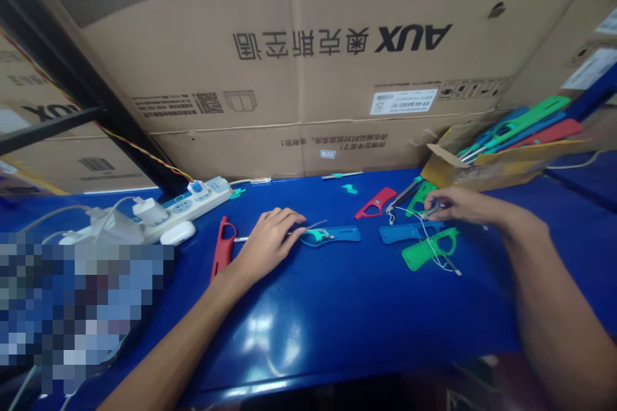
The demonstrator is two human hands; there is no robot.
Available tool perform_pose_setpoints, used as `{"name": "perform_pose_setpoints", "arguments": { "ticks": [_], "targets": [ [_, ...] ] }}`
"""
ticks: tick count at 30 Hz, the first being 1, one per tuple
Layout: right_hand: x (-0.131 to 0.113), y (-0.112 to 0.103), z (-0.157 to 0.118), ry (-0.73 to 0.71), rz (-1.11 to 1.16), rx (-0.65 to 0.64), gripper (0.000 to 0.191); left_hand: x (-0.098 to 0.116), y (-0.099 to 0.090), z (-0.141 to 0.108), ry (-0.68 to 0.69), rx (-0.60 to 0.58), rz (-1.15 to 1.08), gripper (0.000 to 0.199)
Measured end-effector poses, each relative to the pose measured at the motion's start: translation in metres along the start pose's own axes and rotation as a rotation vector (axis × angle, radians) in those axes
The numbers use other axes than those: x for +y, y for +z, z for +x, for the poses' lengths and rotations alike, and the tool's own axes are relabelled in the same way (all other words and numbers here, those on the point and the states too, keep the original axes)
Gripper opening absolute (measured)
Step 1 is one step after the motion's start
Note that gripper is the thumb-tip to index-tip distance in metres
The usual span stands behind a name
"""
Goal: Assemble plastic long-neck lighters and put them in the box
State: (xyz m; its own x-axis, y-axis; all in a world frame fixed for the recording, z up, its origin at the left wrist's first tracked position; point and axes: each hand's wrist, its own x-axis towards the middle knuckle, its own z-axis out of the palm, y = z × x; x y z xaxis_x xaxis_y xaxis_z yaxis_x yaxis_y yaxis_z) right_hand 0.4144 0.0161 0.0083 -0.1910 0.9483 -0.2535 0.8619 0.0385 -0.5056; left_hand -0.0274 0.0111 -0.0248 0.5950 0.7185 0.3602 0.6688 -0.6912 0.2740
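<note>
Blue casing half (346, 233) lies mid-surface (308, 308), teal insert (317, 235) in place, no cover fitted; left hand (270, 237) covers part of a metal rod (241, 239), grip unclear; right hand (456, 201) clamps a small dark object (440, 203).

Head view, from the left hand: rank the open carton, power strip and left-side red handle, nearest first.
1. Red handle, just left of the left hand.
2. Power strip, farther left, toward the back.
3. Open carton, far right.
</note>
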Motion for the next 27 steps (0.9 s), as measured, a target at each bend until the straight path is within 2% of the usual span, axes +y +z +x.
{"name": "perform_pose_setpoints", "arguments": {
  "ticks": [5, 10, 17, 19, 23, 27],
  "targets": [
    [-0.021, -0.001, -0.004, -0.016, -0.068, -0.008, 0.033, 0.0, 0.001, -0.001, 0.027, -0.041, 0.015, 0.024],
    [-0.053, 0.006, -0.013, -0.054, -0.08, 0.001, 0.043, 0.001, -0.001, -0.002, 0.024, -0.052, 0.053, 0.028],
    [-0.105, 0.038, -0.006, -0.332, -0.085, 0.037, 0.024, 0.019, 0.008, 0.004, -0.049, -0.021, 0.107, 0.032],
    [-0.113, 0.042, -0.006, -0.35, -0.133, 0.062, 0.021, 0.025, 0.013, 0.005, -0.066, -0.009, 0.093, 0.032],
    [-0.105, 0.037, -0.008, -0.236, -0.211, 0.089, 0.026, 0.029, 0.017, 0.005, -0.054, -0.015, 0.074, 0.032],
    [-0.071, 0.022, -0.006, -0.171, -0.169, 0.084, 0.031, 0.027, 0.017, 0.002, -0.045, 0.0, 0.063, 0.032]
  ]
}}
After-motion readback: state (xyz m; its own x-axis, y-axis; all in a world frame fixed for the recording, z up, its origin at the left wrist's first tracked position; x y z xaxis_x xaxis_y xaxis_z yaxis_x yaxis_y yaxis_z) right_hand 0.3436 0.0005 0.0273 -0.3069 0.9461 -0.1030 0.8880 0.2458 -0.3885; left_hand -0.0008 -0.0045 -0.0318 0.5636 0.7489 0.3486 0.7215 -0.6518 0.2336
